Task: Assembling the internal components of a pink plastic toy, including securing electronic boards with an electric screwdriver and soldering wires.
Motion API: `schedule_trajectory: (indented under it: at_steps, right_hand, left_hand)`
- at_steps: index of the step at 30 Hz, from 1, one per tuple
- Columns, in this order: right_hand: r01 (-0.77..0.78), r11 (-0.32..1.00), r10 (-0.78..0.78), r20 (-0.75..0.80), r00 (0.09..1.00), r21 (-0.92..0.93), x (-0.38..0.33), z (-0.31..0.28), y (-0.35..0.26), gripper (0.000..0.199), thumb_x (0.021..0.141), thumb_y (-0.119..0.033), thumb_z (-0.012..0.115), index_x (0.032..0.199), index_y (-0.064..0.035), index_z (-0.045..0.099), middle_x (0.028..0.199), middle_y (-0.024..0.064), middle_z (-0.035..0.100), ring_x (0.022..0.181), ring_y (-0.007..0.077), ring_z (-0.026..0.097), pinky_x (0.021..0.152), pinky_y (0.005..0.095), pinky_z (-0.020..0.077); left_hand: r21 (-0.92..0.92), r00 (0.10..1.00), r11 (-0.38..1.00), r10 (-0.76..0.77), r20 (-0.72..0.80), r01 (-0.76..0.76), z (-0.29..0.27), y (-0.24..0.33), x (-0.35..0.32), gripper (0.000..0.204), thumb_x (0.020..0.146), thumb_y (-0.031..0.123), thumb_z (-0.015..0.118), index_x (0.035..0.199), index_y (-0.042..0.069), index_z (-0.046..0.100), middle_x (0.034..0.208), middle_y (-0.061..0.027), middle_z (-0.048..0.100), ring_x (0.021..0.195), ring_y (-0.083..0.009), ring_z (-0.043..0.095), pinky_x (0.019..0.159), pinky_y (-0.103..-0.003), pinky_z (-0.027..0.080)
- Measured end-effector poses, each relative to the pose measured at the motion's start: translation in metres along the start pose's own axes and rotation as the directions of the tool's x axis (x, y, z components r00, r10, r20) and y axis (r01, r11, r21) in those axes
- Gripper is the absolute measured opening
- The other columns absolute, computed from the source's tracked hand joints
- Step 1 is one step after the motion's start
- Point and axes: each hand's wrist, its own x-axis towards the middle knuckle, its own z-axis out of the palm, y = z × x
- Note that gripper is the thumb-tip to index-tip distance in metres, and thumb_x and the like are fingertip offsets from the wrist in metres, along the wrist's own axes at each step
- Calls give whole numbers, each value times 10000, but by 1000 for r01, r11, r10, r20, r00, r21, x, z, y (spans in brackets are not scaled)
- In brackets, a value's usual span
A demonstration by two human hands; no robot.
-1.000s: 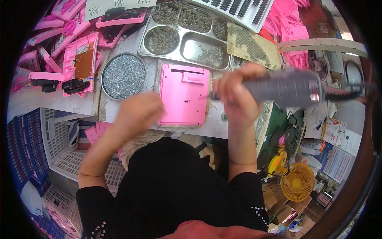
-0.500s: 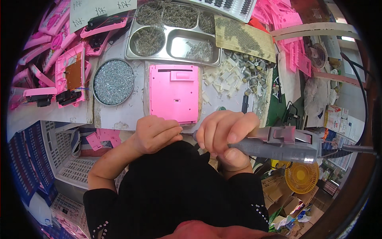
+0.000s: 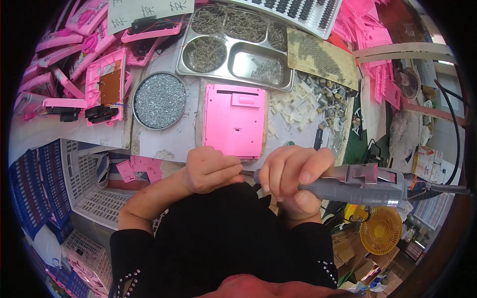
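Note:
My right hand point(image 3: 293, 176) grips a grey electric screwdriver point(image 3: 360, 185), held sideways close to my chest with its bit pointing left. My left hand point(image 3: 211, 169) is closed with its fingertips pinched at the bit's tip point(image 3: 247, 173); whether a screw sits there is too small to tell. Just beyond both hands a pink plastic housing point(image 3: 233, 119) lies flat on the bench. Left of it stands a round tin of small silver screws point(image 3: 160, 100).
A steel compartment tray point(image 3: 233, 47) with screws sits behind the housing. Small white and grey parts point(image 3: 313, 99) are heaped to the right. Pink housings with circuit boards point(image 3: 104, 89) lie left. White plastic crates point(image 3: 74, 184) stand below the bench, a yellow fan point(image 3: 380, 231) lower right.
The screwdriver has come down from over the pink housing to my chest. My left hand has moved right and closed on the bit's tip.

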Motion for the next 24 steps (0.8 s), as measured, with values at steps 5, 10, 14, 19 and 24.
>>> schedule_trajectory:
  at_steps: [5, 10, 14, 19, 24]
  right_hand:
    - [10, 996, -12, -28, 1000, -87, -1, -4, 3, 270, 899, -27, 688, 1141, -81, 579, 692, 46, 588, 629, 189, 596, 677, 385, 537]
    - [47, 986, -63, -98, 993, -159, 9, -10, 11, 277, 907, 21, 663, 1152, -51, 554, 766, 70, 595, 657, 171, 577, 673, 376, 522]
    - [43, 863, -151, -175, 973, -504, 58, -36, 17, 381, 917, -139, 720, 1217, -62, 497, 724, 34, 537, 600, 161, 535, 645, 379, 501]
    - [-62, 709, -112, -200, 973, -702, 122, -49, 4, 627, 916, -75, 752, 1441, 49, 433, 1052, 143, 704, 978, 224, 686, 917, 361, 529]
    - [115, 92, -469, 59, 881, -989, 114, -36, 17, 722, 892, -44, 752, 1496, 69, 372, 1309, 197, 641, 1251, 257, 585, 1049, 390, 472]
  left_hand:
    - [74, 985, 986, -142, -94, 149, -23, -10, -3, 107, 817, 51, 793, 834, 61, 688, 820, -70, 670, 611, -206, 613, 521, -326, 452]
    - [254, 812, 772, -542, -217, 583, -78, -33, -11, 46, 859, 7, 727, 864, 19, 684, 833, -105, 677, 693, -273, 638, 607, -316, 494]
    - [479, 823, 674, -515, -240, 562, -112, -57, -10, 49, 874, 48, 733, 917, 39, 711, 897, -112, 711, 779, -296, 672, 706, -362, 530]
    - [649, 830, 643, -557, 33, 406, -126, -58, -7, 140, 814, 61, 767, 895, 24, 660, 1007, -103, 697, 952, -315, 643, 833, -412, 509]
    - [674, 831, 639, -553, 67, 371, -121, -67, -18, 172, 791, 64, 771, 853, 48, 611, 945, -98, 656, 940, -316, 607, 817, -443, 474]
